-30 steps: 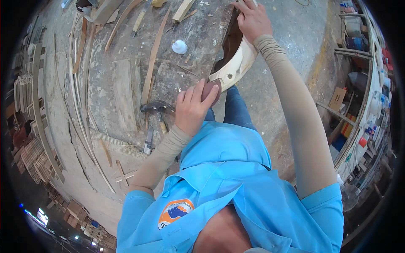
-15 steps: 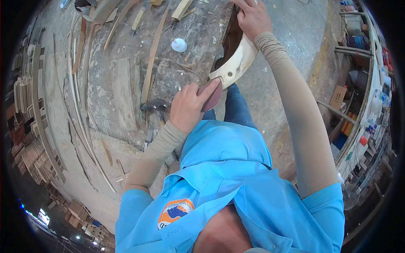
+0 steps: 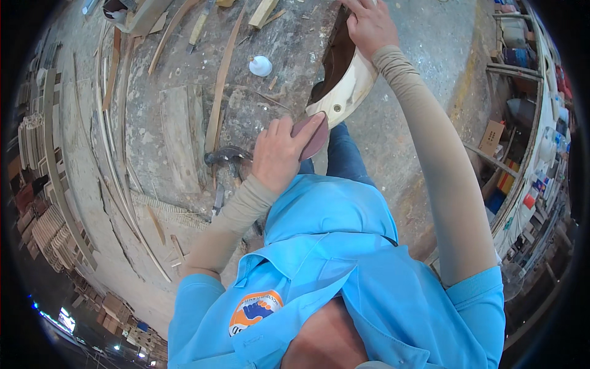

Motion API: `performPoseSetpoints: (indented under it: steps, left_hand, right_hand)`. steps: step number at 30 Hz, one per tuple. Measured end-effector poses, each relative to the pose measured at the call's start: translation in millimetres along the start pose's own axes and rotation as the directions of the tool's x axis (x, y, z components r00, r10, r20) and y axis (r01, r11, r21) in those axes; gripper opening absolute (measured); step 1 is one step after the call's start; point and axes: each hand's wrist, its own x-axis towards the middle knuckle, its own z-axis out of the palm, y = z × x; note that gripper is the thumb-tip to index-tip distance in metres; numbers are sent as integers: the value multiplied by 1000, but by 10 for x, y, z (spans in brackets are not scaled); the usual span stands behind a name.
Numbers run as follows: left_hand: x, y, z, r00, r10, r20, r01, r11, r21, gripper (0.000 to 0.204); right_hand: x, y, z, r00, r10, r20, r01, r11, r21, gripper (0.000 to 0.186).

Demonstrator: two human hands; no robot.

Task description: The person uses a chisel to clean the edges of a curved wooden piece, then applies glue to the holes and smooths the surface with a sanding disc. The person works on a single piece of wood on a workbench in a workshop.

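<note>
My left hand is closed on a round reddish-brown sandpaper disc, with the thumb laid along its upper edge. The disc touches the near end of a curved, pale wooden piece that has a small round hole in its face. At the far end of this piece my right hand grips its edge, the fingers partly cut off by the top of the picture. A dark brown inner side shows along the left of the piece.
On the worn workbench lie a hammer, a small white plastic bottle and several wood strips. Shelves with containers and a cardboard box line the right. Stacked wood pieces stand at the left.
My left hand and the sandpaper disc have shifted slightly right. The curved wooden piece has also moved a little to the right, with my right hand still on it.
</note>
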Motion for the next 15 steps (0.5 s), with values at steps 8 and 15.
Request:
performPoseSetpoints:
  steps: [8, 15]
  left_hand:
    - [-98, -66, -56, 1000, -7, 18, 9, 997, -73, 65]
    - [-42, -68, 10, 1000, -7, -1, 7, 994, -108, 67]
  right_hand:
    - [3, -36, -63, 1000, -12, 16, 12, 1000, 3, 42]
    - [-7, -18, -17, 1000, -28, 5, 28, 1000, -9, 42]
